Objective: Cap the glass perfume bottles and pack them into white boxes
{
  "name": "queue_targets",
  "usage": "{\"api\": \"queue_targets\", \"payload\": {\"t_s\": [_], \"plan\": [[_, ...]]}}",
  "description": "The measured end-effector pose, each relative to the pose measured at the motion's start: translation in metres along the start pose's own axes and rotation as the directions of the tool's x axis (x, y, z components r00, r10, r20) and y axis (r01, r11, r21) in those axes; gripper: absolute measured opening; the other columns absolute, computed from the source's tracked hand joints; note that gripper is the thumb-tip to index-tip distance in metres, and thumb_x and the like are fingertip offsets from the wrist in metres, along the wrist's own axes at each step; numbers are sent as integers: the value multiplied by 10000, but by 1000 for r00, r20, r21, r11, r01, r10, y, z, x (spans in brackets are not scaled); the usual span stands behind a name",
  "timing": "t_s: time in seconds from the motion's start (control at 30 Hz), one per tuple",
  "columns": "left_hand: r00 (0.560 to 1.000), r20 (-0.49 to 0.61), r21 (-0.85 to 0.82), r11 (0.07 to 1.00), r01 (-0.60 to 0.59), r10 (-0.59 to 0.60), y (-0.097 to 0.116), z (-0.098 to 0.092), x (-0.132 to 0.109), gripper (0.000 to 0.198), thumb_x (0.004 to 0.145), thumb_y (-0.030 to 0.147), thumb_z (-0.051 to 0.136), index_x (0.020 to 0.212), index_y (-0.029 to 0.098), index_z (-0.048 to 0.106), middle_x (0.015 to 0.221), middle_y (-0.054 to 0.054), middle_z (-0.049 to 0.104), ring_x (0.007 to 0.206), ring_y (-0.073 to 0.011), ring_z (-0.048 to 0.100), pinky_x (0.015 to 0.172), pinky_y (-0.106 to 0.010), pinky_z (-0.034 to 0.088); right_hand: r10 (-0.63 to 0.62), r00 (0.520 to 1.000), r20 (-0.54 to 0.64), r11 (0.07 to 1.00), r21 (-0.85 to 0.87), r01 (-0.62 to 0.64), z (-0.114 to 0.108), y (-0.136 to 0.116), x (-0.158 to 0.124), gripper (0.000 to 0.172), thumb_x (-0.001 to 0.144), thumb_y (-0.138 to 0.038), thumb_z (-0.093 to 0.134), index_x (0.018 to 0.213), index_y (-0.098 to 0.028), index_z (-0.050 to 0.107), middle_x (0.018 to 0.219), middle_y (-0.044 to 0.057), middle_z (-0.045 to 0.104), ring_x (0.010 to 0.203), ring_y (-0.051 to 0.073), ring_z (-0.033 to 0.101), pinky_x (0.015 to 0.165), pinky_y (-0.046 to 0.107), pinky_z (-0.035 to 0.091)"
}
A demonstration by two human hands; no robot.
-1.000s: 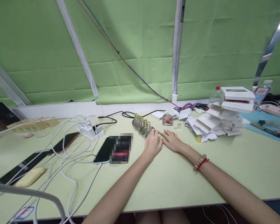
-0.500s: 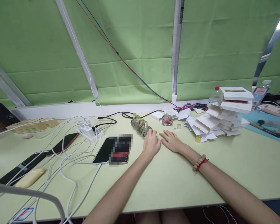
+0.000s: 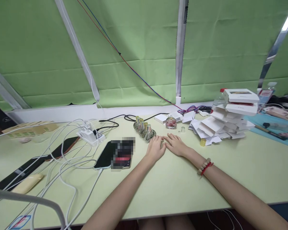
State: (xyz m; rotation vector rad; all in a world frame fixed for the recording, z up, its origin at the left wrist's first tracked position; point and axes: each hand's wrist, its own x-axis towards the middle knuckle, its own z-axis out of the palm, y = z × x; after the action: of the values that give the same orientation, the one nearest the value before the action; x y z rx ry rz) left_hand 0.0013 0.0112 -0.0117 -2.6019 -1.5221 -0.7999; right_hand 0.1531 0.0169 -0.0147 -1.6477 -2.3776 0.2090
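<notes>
Several small round glass bottles (image 3: 144, 129) with shiny gold caps stand in a slanting row on the table; the nearest one has a silvery pink top. My left hand (image 3: 156, 148) rests palm down just in front of that nearest bottle, its fingers stretched out and holding nothing. Close beside it, my right hand (image 3: 175, 144) lies flat with fingers spread, the two hands' fingertips almost meeting. Beyond my right hand a round bottle (image 3: 171, 122) with reddish contents stands without a gold cap. A clear cap (image 3: 183, 129) lies to its right.
A heap of white cartons (image 3: 217, 123) rises at the right, with a yellow cap (image 3: 203, 142) at its foot. To the left lie phones (image 3: 107, 155), a power strip (image 3: 88, 134) and tangled white cables (image 3: 74, 188). A blue mat (image 3: 273, 131) with tools is far right.
My left hand has drawn back slightly from the nearest bottle, towards my right hand. The right hand stays flat on the table. The view has shifted a little.
</notes>
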Motion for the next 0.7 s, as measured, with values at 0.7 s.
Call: {"api": "queue_targets", "payload": {"t_s": [0.7], "plan": [[999,29,61,998,-18,16,2,-2,-1,137,840,193,460,940,197,553,990,-65,569,971,-221,528,857,-392,415,2,1000,-5,1000,-10,-2,0,0,0,521,945,-381,284,1420,-178,357,1492,166,290,1389,280,233,1097,447,196]]}}
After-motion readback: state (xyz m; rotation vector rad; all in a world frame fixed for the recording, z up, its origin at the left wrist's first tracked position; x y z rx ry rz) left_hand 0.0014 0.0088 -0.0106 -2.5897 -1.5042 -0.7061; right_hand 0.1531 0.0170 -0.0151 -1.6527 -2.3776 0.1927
